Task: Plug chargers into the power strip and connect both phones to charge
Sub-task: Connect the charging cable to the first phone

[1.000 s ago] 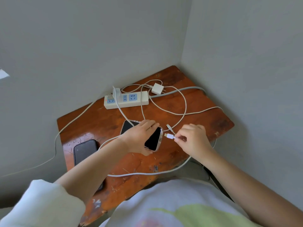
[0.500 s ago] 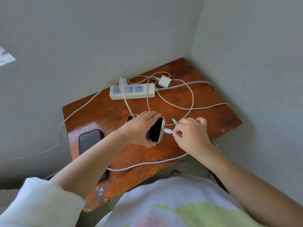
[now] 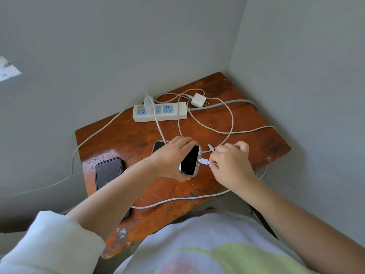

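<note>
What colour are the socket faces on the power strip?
Light blue, on the white power strip; head view shows them best.

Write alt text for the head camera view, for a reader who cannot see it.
A person's left hand grips a phone in a clear case on a worn wooden table while the right hand pinches a white cable plug at its end. Behind lie a power strip with one charger plugged in, a loose charger, and a second phone at left.
</note>
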